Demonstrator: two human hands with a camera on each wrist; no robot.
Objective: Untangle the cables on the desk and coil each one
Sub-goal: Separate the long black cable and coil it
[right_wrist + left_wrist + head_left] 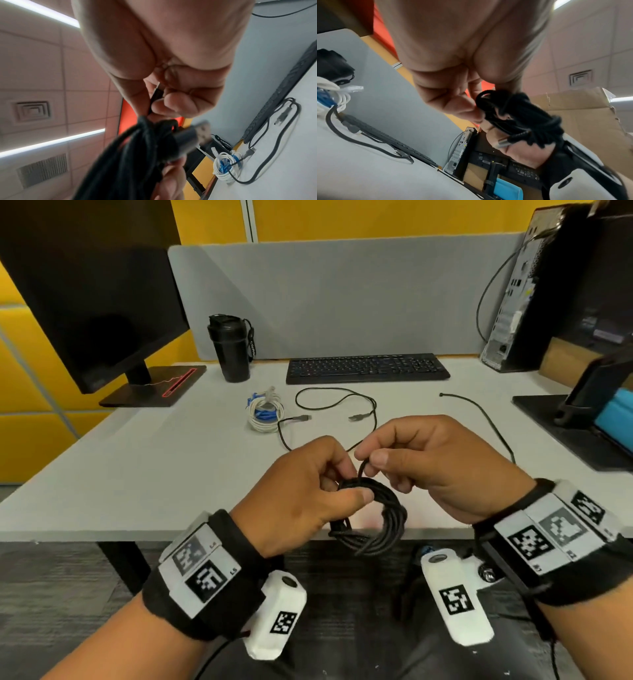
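The white and blue cables [265, 413] already sit in a round bundle on the surface [171, 467], near the black cup [230, 349]. The left hand [301, 494] grips a black coil [373, 518] in the air by the near edge, and the right hand [438, 463] pinches its loose end, so I think this one is almost done. Another thin black cable [337, 409] lies loose past the hands and needs coiling.

"civago" stands on the strap [226, 143] of the black bottle [230, 348]; "l5" on the left wrist tag [209, 578].
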